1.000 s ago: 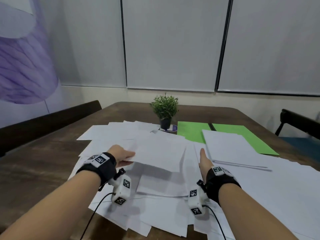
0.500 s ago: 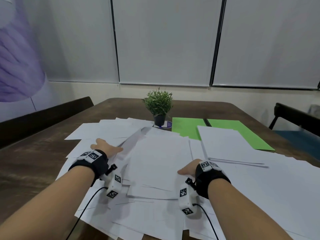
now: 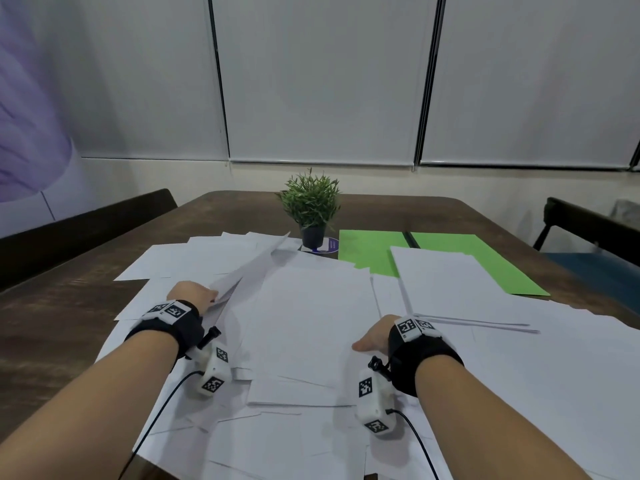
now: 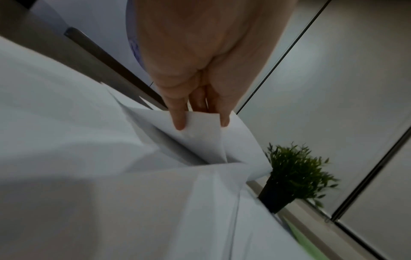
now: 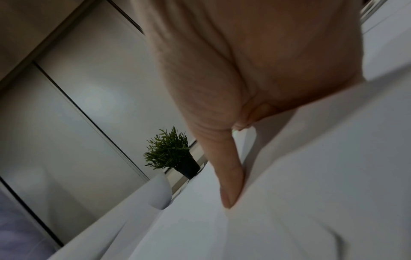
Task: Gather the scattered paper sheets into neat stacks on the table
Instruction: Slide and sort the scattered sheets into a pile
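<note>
I see white paper sheets [image 3: 311, 341] spread loosely over the wooden table [image 3: 52, 323], most still overlapping at odd angles. One squared stack [image 3: 450, 285] lies to the right, partly over green sheets [image 3: 374, 251], so I judge the gathering barely begun. My left hand [image 3: 194, 294] pinches the lifted edge of a few sheets. My right hand [image 3: 375, 336] rests thumb-down on the pile. The left wrist view alone shows the fingertips [image 4: 179, 123] gripping that edge; the right wrist view hides the fingers, so I cannot tell their spread.
</note>
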Available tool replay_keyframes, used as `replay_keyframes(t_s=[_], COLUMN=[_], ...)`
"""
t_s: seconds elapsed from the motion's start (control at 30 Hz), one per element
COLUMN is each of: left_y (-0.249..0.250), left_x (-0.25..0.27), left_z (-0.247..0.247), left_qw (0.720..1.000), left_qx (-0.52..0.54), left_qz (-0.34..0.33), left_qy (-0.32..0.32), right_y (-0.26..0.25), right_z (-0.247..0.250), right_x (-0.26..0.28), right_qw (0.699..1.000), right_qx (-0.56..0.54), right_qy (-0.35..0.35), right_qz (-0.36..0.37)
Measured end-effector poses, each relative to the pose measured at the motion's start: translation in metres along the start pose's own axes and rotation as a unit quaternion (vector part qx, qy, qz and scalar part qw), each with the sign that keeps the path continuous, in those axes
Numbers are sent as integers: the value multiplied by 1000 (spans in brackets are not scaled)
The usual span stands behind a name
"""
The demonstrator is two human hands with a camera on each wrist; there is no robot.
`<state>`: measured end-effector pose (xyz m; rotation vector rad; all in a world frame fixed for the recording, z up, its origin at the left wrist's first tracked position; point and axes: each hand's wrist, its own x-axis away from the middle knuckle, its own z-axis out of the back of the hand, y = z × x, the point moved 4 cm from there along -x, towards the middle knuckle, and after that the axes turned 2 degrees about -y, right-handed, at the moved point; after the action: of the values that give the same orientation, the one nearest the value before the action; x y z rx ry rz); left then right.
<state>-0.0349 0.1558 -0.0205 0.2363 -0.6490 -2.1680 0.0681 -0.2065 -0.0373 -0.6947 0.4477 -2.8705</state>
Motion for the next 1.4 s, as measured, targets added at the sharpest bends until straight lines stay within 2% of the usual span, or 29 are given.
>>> replay_keyframes(t_s=[0.13,0.27,0.37,0.43,0.53,0.6,0.7,0.8,0.9,1.0,1.07,1.13,1.2,1.3,1.37,1.4], left_y=[5,18,40,57,77,86,96,100,101,102,100,97,91,73,57,49], left_x=[-1,6,28,47,82,105,139,165,187,205,210,205,190,159,144,137], left_z=[31,76,96,99,92,76,36,-9,-42,-63,-68,-60,-45,-20,-7,-4], left_qw=[996,972,963,960,963,965,969,964,954,940,928,923,931,960,979,983], left_qx=[76,207,236,242,209,174,90,-18,-82,-63,21,80,112,87,16,-2], left_qz=[-14,-62,-102,-127,-172,-194,-219,-240,-241,-240,-208,-172,-142,-93,-59,-38], left_qy=[54,93,80,56,20,-11,-71,-117,-155,-236,-309,-336,-317,-250,-195,-180], right_y=[0,1,1,0,4,12,35,38,23,12,12,11,9,6,6,8], right_z=[-1,-1,-4,-5,-6,-10,-34,-42,-31,-23,-21,-20,-15,-8,-13,-14], right_x=[1,6,7,6,-2,-19,-95,-123,-60,-23,-17,-13,-3,-1,3,3], right_qw=[1000,1000,1000,996,973,958,937,924,913,901,917,954,986,995,995,986], right_qx=[-8,-13,-21,-91,-230,-286,-349,-380,-406,-431,-397,-296,-165,-79,-80,-154], right_qy=[-2,-7,2,-4,3,8,-14,-36,-44,-38,-33,-30,-13,18,-19,-33], right_qz=[3,4,8,9,-7,-15,-3,13,5,29,39,28,21,51,52,63])
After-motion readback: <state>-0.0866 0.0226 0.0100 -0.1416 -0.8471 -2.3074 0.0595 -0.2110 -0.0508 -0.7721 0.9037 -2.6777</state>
